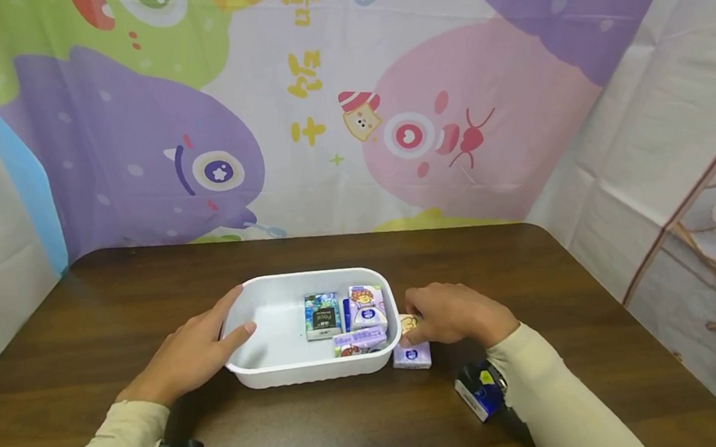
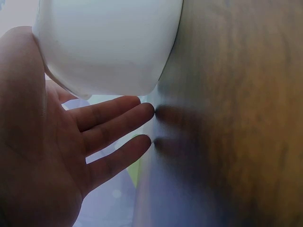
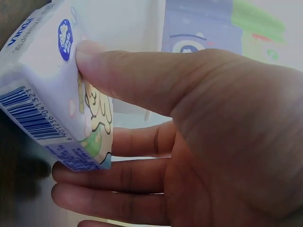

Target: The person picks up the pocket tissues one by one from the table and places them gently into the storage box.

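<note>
A white plastic basin (image 1: 282, 376) stands on the brown table. My left hand (image 1: 193, 351) rests at its left end, thumb over the rim and the other fingers straight; in the left wrist view that hand (image 2: 71, 137) lies beside the basin's outer wall (image 2: 109, 47). My right hand (image 1: 458, 312) is just outside the basin's right end, pinching a purple tissue pack (image 1: 412, 357) with a cartoon print. In the right wrist view my thumb presses the pack (image 3: 47, 90), with fingers behind it. Inside the basin are a blue-green Face pack (image 1: 322, 312) and purple packs (image 1: 367, 306).
A dark blue pack (image 1: 478, 399) lies on the table (image 1: 325, 432) under my right wrist. One purple pack (image 1: 359, 340) leans near the basin's front right corner. Behind the table hangs a cartoon-print cloth (image 1: 303, 185).
</note>
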The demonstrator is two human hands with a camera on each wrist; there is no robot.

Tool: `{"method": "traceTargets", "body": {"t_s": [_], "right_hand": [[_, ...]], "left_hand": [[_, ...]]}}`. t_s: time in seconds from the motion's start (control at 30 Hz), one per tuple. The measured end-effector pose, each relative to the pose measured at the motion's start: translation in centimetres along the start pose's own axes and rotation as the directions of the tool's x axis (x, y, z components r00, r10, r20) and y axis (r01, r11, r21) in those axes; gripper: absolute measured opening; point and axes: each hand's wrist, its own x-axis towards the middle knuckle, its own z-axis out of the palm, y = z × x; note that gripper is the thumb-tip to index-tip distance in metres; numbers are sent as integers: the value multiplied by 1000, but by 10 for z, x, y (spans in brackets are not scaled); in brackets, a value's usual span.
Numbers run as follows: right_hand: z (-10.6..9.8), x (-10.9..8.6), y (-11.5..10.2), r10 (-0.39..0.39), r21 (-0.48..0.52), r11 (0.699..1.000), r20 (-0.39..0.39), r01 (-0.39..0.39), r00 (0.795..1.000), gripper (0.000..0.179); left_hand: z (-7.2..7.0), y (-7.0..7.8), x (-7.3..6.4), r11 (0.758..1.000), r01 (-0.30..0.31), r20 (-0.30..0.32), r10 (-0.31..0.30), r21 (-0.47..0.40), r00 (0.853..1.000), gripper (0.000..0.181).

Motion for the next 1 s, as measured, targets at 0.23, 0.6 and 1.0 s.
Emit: {"method": "traceTargets", "body": {"t_s": [0.23, 0.6, 1.0], "right_hand": [[0, 0, 4, -8, 21, 1000, -10, 8, 1000, 40], [-1, 0, 6, -36, -5, 999, -39, 36, 999, 25], [1, 1, 9, -73, -31, 997, -89, 71, 993, 24]], "left_hand": [[0, 0, 0, 1000, -1, 4, 1, 0, 1000, 78], [1, -1, 0, 1000, -15, -8, 15, -4, 1000, 77], [1, -1, -1, 1000, -23, -15, 23, 3, 1000, 77]]}}
